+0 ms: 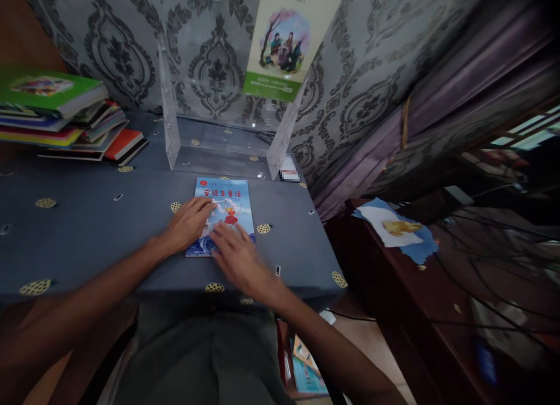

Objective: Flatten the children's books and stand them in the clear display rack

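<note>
A blue paperback book (pixel 240 209) with red title characters and a small red-dressed figure on its cover lies flat on the cloth-covered table (pixel 297 230). My left hand (pixel 190 221) rests on the book's left edge, fingers stretched out over the cover. Over its lower right part is my right hand (pixel 240 259), slightly blurred, with its fingers extended; whether it presses on the cover I cannot tell. Both hands hide parts of the cover. Just behind the book stands a clear acrylic rack (pixel 219 160).
A stack of books (pixel 56 110) sits at the back left. Above the rack is a cream and green book (pixel 289 49). To the right, a dark red cabinet (pixel 394 282) carries a blue cloth (pixel 420 250) and cables. More books (pixel 306 373) lie below the table.
</note>
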Demonstrator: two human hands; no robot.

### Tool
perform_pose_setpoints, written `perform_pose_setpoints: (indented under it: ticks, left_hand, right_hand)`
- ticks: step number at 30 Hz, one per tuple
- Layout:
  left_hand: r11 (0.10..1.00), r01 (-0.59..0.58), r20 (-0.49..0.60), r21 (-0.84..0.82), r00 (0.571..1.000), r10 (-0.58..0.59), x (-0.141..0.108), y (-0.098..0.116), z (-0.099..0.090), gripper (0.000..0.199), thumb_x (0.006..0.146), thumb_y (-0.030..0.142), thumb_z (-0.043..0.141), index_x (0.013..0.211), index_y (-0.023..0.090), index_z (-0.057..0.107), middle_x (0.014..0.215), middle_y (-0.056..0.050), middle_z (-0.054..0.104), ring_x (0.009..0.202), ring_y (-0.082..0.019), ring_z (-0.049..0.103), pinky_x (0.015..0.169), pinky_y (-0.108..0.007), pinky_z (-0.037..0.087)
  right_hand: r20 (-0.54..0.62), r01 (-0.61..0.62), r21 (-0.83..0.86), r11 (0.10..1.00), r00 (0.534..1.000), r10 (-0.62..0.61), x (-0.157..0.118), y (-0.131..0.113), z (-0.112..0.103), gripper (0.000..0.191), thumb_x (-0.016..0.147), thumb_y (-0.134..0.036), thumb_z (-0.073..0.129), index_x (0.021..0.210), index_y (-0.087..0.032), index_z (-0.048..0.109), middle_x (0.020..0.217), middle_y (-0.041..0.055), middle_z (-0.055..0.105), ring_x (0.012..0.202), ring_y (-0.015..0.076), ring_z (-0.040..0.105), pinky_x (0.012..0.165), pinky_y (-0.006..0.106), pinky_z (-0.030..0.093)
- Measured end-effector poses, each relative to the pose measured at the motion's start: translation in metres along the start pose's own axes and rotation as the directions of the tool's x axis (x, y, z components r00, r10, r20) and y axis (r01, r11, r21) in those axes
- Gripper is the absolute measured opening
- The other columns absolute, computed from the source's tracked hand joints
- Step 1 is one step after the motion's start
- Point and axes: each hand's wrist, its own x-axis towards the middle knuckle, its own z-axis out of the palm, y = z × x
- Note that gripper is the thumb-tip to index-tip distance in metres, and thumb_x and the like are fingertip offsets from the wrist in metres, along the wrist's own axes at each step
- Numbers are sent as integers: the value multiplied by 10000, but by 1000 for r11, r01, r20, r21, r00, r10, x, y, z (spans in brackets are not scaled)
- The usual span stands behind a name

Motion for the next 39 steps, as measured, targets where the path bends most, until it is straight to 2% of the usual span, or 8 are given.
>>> perform_pose_setpoints:
  ticks: [1, 3, 6, 13, 17, 21, 29, 39]
  left_hand:
    - [1000, 1, -4, -2, 1000, -1, 1, 0, 0, 408, 929, 83, 436, 1306, 157, 573, 1333, -151, 629, 1249, -287, 568, 1046, -490, 507]
    - [1000, -3, -1, -2, 1000, 3, 2, -1, 2, 417, 916, 65, 435, 1297, 146, 583, 1327, -161, 632, 1246, -292, 572, 1044, -489, 508]
    - [1000, -1, 0, 0, 1000, 1, 2, -1, 3, 435, 893, 45, 449, 1290, 141, 597, 1325, -167, 634, 1243, -298, 574, 1039, -492, 512]
    - [1000, 0, -33, 15, 999, 1, 1, 2, 2, 403, 917, 63, 473, 1287, 161, 598, 1312, -147, 645, 1221, -280, 589, 1027, -474, 525]
    - [1000, -8, -21, 18, 1000, 8, 1, 3, 0, 414, 903, 65, 500, 1297, 154, 587, 1329, -153, 634, 1230, -287, 582, 1036, -486, 522]
    - [1000, -8, -24, 28, 1000, 8, 1, 4, 1, 440, 874, 44, 509, 1294, 151, 587, 1322, -151, 637, 1235, -290, 579, 1035, -484, 524]
    - [999, 19, -21, 25, 1000, -19, 1, 6, 3, 445, 871, 49, 499, 1286, 181, 589, 1322, -126, 635, 1249, -290, 568, 1048, -499, 509]
    - [998, 16, -3, 55, 1000, -16, 2, 10, -1, 448, 861, 20, 522, 1284, 162, 570, 1330, -149, 627, 1262, -303, 567, 1044, -483, 523]
  right_hand:
    - [13, 34, -17, 999, 999, -34, -4, -15, 6, 456, 1067, -342, 420, 1508, -253, 494, 1563, 114, 521, 1521, 234, 390, 1288, 516, 290]
    - [51, 80, -67, 995, 996, -77, -9, -37, 18, 527, 1061, -356, 453, 1539, -135, 440, 1583, 162, 487, 1545, 262, 347, 1289, 507, 300]
    - [64, 95, -147, 985, 994, -86, -14, -50, 27, 588, 1048, -354, 492, 1528, -23, 419, 1578, 214, 475, 1547, 310, 334, 1283, 501, 319]
    - [15, 74, -156, 985, 997, -73, -36, -33, 21, 669, 1021, -313, 530, 1578, -9, 315, 1616, 249, 396, 1564, 329, 286, 1248, 524, 383]
    - [-17, 8, -147, 989, 1000, -11, -56, -24, 13, 728, 1019, -259, 521, 1633, -55, 187, 1643, 225, 359, 1578, 316, 246, 1231, 550, 406]
    - [-74, -44, -154, 987, 997, 33, -71, -16, 5, 742, 1026, -218, 499, 1654, -102, 122, 1638, 188, 387, 1566, 290, 288, 1215, 521, 441]
    - [-104, -79, -96, 992, 992, 69, -68, -3, -9, 642, 1052, -234, 461, 1645, -165, 224, 1572, 156, 502, 1509, 265, 415, 1205, 537, 449]
    - [-33, -175, -63, 983, 984, 173, -18, 42, -24, 497, 1070, -359, 424, 1507, -140, 514, 1538, 176, 537, 1481, 285, 459, 1233, 561, 381]
